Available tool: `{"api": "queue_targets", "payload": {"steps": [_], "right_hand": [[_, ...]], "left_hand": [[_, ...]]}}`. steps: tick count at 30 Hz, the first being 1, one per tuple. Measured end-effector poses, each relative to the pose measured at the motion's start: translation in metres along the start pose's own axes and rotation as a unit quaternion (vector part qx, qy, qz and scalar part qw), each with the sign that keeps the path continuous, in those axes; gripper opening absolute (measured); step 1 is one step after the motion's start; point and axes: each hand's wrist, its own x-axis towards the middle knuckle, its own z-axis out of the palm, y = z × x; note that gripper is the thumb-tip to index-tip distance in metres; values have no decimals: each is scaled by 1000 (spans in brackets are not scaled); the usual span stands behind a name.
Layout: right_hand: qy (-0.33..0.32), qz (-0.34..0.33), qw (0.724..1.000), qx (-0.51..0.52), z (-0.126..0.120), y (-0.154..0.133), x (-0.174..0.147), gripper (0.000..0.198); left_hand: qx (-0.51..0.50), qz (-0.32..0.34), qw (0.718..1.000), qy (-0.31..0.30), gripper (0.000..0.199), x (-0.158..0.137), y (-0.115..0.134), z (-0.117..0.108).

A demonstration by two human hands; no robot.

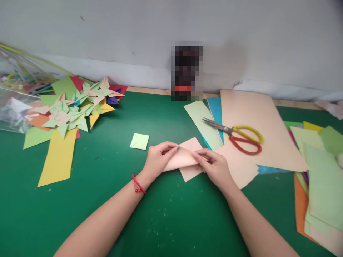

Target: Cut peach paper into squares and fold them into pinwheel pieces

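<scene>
Between my two hands is a pale pink sheet of paper (180, 159), folded over and held a little above the table. My left hand (161, 157) pinches its left side, thumb on top. At its right end my right hand (214, 167) grips the same sheet between thumb and fingers. Under it lies another pale pink paper piece (187, 175), partly covered by the folded one. A small folded light green paper square (139, 141) rests on the table just left of my left hand.
Scissors (232, 132) with yellow and red handles lie on large pink sheets (278, 142) at right. Folded paper stars (72, 110) are heaped at left beside a clear plastic bag (13, 114). Coloured papers (324, 185) are stacked far right. A pixelated dark object (187, 71) stands against the wall.
</scene>
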Motion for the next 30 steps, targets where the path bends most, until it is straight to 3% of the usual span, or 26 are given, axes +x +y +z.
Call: {"api": "queue_targets", "payload": {"steps": [12, 30], "right_hand": [[11, -5, 1000, -9, 0, -4, -1, 19], [2, -15, 1000, -5, 1, 1, 0, 18]], "left_hand": [[-65, -19, 998, -12, 15, 0, 1, 2], [-29, -35, 998, -45, 20, 1, 2, 0]]}}
